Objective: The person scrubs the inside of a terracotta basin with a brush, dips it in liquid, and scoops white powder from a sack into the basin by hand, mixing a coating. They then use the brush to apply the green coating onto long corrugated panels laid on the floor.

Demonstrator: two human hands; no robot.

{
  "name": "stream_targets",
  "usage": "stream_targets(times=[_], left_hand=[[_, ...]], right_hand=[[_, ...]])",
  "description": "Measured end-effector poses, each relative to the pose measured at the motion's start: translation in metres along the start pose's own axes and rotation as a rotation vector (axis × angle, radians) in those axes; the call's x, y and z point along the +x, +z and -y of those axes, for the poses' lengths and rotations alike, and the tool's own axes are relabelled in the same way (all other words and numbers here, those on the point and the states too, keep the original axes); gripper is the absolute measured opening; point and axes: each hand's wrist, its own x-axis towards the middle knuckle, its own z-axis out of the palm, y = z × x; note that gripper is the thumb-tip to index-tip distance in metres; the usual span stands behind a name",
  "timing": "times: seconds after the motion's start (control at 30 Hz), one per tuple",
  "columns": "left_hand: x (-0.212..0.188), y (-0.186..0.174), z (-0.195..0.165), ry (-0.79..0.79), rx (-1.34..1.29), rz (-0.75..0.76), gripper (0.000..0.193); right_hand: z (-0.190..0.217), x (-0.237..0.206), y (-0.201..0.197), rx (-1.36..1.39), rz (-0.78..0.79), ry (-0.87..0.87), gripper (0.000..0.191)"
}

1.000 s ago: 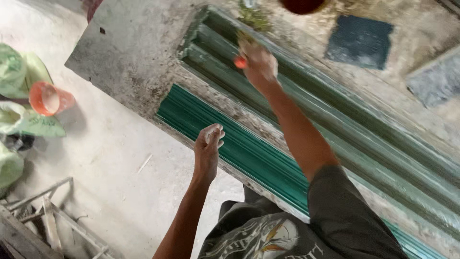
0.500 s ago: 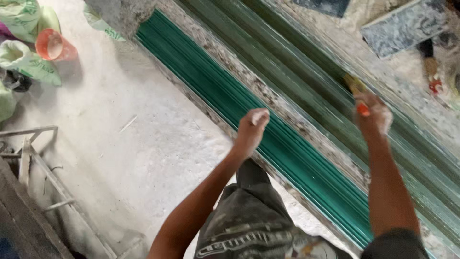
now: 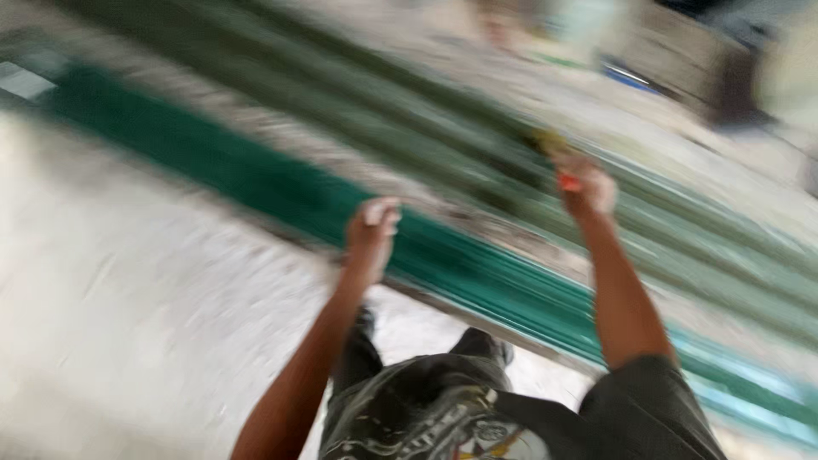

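Observation:
The view is heavily blurred by motion. My right hand (image 3: 588,189) is stretched forward and grips a paintbrush (image 3: 554,153) with a red handle, its bristles against a long corrugated sheet (image 3: 682,230) of dull green. My left hand (image 3: 371,234) hovers with curled fingers over the near edge of a brighter green corrugated sheet (image 3: 239,183); nothing shows in it. Whether it touches the sheet I cannot tell. My dark printed shirt (image 3: 443,417) fills the bottom of the frame.
Pale dusty concrete floor (image 3: 128,324) lies to the left of the sheets. Blurred boxes or slabs (image 3: 665,51) sit beyond the sheets at the top right. The sheets run diagonally from upper left to lower right.
The camera has swung right and blurred. The bags and the wooden frame at the left have left the view. Both hands keep their places over the green sheets, the brush still in the right.

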Motion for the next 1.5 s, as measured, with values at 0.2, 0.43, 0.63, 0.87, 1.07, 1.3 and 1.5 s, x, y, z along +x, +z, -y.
stream_targets(times=[0.2, 0.43, 0.63, 0.87, 1.07, 1.3, 1.5], left_hand=[[-0.033, 0.147, 0.027, 0.065, 0.003, 0.164, 0.036], [-0.101, 0.342, 0.074, 0.027, 0.177, 0.299, 0.037], [-0.129, 0.409, 0.074, 0.168, 0.435, 0.385, 0.035], [-0.137, 0.426, 0.082, 0.01, 0.398, 0.309, 0.035], [-0.135, 0.416, 0.08, 0.021, 0.392, 0.391, 0.033], [-0.104, 0.376, 0.069, -0.147, 0.29, 0.28, 0.036], [-0.061, 0.298, 0.03, -0.055, 0.252, 0.325, 0.039]], right_hand=[[-0.036, -0.057, -0.162, -0.871, -0.034, -0.541, 0.031], [-0.076, -0.12, -0.368, -1.004, -0.11, -0.47, 0.047], [-0.168, -0.162, -0.527, -1.458, -0.145, -0.257, 0.052], [-0.182, -0.183, -0.679, -2.023, -0.34, -0.228, 0.021], [-0.156, -0.148, -0.689, -1.248, -0.258, 0.475, 0.047], [-0.141, -0.103, -0.538, -1.578, -0.043, 0.07, 0.048], [-0.104, -0.032, -0.321, -1.116, -0.082, 0.019, 0.06]])
